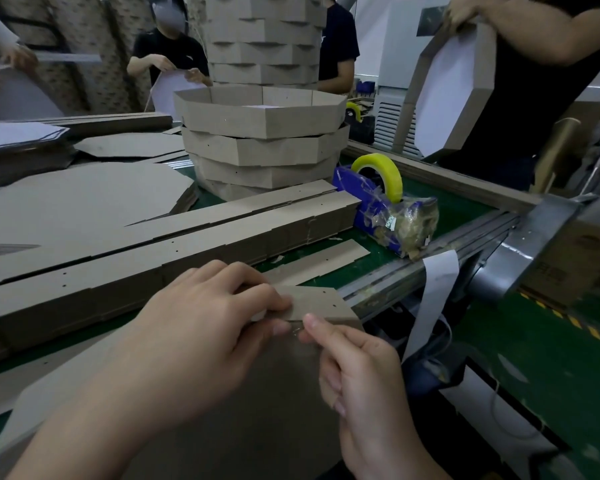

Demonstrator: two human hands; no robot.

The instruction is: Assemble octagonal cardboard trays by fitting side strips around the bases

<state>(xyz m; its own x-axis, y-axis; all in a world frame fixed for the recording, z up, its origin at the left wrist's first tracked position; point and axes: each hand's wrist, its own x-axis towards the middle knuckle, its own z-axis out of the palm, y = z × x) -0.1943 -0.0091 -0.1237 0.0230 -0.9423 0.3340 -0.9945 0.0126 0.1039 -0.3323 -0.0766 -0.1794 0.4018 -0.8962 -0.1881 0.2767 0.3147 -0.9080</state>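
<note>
Head view. Nearer the camera than the tape dispenser [395, 216], and a little to its left, both hands meet on one piece of card. The left hand [201, 327] has its fingers curled, the fingertips pinching the end of a side strip [321, 303]. The right hand [361, 375] comes in from the other side, thumb and forefinger nipped on the same strip's lower edge, close against the left fingertips. Something small and clear glints between them — possibly a scrap of tape, but it is too small to tell. Under both hands lies a large card sheet [257, 417], which I take for a base; whether the strip is joined to it cannot be seen.

Beyond the dispenser and to its left stands a stack of finished trays [264, 147], several nested with their walls up. Running leftward from the dispenser, between that stack and the hands, is a long pile of unused strips [187, 233]. One loose strip [326, 258] lies on the green table [458, 209], just to the near side of the dispenser. Left of the pile, flat bases [84, 199] are heaped. Behind the dispenser and to the right, another person holds a tray [458, 91] upright.

As a judgement: a handful of trays are done and plenty of strips and bases wait. The tray in hand looks barely begun — only one strip end is gripped, with no wall yet visibly standing round the base.
</note>
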